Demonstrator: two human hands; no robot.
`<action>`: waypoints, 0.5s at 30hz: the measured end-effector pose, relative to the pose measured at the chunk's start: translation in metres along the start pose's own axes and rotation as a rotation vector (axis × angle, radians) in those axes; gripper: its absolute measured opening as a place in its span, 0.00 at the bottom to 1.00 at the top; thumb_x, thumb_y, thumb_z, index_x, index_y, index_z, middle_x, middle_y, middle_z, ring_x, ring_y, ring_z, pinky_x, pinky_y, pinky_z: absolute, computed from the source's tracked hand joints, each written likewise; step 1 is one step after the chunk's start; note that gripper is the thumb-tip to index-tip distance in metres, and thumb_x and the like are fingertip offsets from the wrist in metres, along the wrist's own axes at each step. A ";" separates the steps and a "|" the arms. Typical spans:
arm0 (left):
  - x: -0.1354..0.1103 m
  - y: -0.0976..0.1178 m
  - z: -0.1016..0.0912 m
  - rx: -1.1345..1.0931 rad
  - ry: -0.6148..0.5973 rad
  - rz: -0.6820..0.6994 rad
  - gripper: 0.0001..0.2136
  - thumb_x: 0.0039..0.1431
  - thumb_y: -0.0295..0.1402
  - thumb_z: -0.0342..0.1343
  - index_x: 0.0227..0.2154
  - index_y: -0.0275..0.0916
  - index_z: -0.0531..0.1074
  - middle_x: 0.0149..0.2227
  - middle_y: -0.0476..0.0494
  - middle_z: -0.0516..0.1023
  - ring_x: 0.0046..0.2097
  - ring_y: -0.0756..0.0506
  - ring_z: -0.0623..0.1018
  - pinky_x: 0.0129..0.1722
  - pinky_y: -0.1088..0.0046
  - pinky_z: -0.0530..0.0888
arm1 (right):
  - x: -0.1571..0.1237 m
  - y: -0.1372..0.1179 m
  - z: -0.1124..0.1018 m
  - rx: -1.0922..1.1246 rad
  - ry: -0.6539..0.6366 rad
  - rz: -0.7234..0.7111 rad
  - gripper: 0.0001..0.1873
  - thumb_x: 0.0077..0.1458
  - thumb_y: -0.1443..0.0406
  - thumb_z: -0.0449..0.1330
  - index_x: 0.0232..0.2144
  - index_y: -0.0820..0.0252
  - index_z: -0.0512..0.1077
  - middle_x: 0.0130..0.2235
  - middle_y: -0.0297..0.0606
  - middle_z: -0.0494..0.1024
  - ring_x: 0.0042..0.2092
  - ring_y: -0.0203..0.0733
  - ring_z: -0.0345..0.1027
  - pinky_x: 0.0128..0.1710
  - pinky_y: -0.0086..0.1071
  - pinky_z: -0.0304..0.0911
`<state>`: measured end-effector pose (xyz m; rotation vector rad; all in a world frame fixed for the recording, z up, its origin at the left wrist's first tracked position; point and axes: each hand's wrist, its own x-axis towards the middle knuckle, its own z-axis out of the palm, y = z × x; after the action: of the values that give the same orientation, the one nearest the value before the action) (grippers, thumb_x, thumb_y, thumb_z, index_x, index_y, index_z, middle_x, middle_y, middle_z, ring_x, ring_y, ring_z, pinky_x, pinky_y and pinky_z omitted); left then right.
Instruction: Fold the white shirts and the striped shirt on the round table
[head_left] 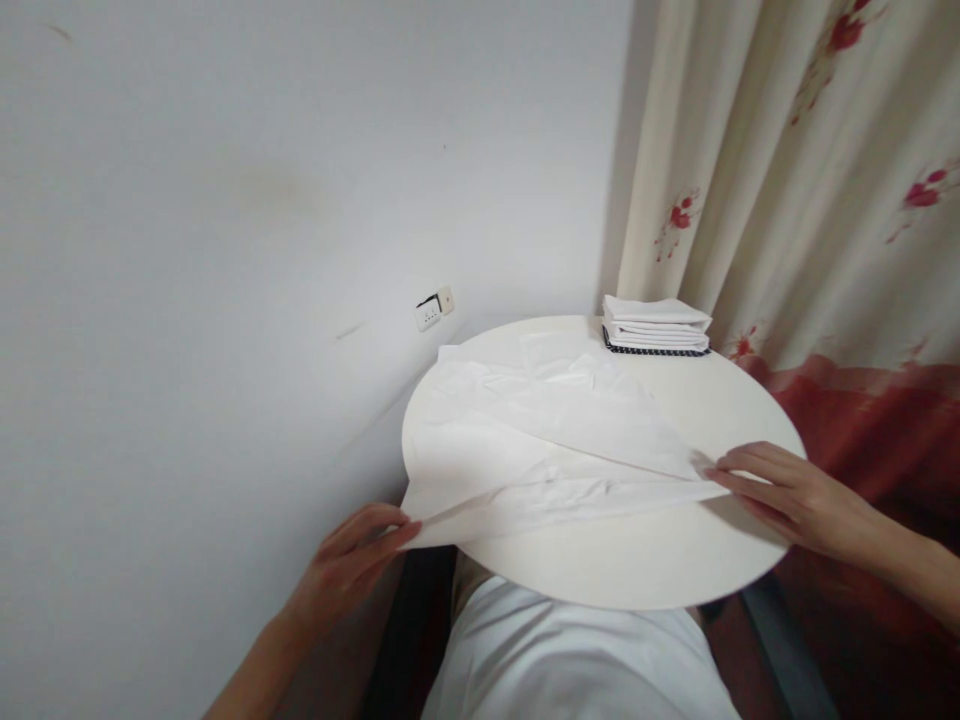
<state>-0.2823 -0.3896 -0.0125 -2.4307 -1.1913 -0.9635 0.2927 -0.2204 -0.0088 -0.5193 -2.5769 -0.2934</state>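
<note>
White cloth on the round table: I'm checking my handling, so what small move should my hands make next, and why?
Probably ease both hands slightly apart to tighten the near strip of the white cloth: the left hand and right hand hold its opposite ends, and creases show between them above the round table.

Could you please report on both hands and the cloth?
Left hand, right hand: pinching near edge of white cloth. Cloth wrinkled, mostly on round table. Folded stack at far edge, away from hands.
</note>
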 end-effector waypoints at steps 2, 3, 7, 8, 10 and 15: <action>0.004 0.008 -0.011 -0.036 0.008 -0.028 0.14 0.69 0.27 0.52 0.51 0.45 0.78 0.43 0.44 0.79 0.44 0.49 0.81 0.45 0.78 0.78 | -0.004 -0.006 -0.013 0.053 0.024 0.032 0.21 0.63 0.69 0.56 0.57 0.52 0.72 0.48 0.44 0.78 0.50 0.48 0.73 0.48 0.39 0.71; 0.006 0.011 -0.016 -0.062 0.001 -0.032 0.14 0.69 0.27 0.52 0.51 0.45 0.78 0.43 0.43 0.79 0.43 0.49 0.81 0.44 0.78 0.78 | -0.006 -0.009 -0.019 0.072 0.038 0.045 0.21 0.63 0.69 0.57 0.57 0.51 0.72 0.48 0.44 0.78 0.50 0.47 0.74 0.48 0.37 0.71; 0.014 0.023 -0.034 -0.187 -0.046 -0.010 0.15 0.70 0.28 0.52 0.55 0.46 0.76 0.40 0.43 0.80 0.40 0.50 0.81 0.39 0.80 0.78 | -0.013 -0.019 -0.035 0.087 0.097 0.081 0.22 0.62 0.69 0.57 0.56 0.48 0.73 0.45 0.42 0.78 0.47 0.46 0.75 0.49 0.36 0.72; 0.015 0.024 -0.038 -0.200 -0.054 -0.004 0.16 0.70 0.28 0.52 0.56 0.47 0.75 0.40 0.44 0.80 0.39 0.50 0.81 0.38 0.80 0.78 | -0.014 -0.022 -0.038 0.089 0.101 0.084 0.22 0.62 0.69 0.58 0.56 0.47 0.73 0.45 0.41 0.78 0.46 0.46 0.75 0.49 0.36 0.72; 0.017 0.027 -0.043 -0.190 -0.050 0.003 0.17 0.70 0.28 0.53 0.57 0.49 0.74 0.39 0.45 0.81 0.37 0.50 0.81 0.37 0.80 0.79 | -0.014 -0.025 -0.043 0.102 0.089 0.090 0.23 0.61 0.69 0.57 0.57 0.45 0.72 0.44 0.41 0.78 0.45 0.46 0.75 0.48 0.37 0.72; 0.017 0.025 -0.051 -0.109 -0.068 0.008 0.15 0.69 0.31 0.54 0.54 0.53 0.76 0.38 0.49 0.82 0.35 0.49 0.82 0.34 0.79 0.79 | -0.014 -0.028 -0.048 0.080 0.037 0.119 0.29 0.62 0.70 0.55 0.62 0.40 0.67 0.45 0.43 0.77 0.47 0.48 0.74 0.45 0.36 0.73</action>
<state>-0.2783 -0.4199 0.0378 -2.5700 -1.1791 -0.9755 0.3128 -0.2642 0.0226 -0.6288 -2.4985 -0.1569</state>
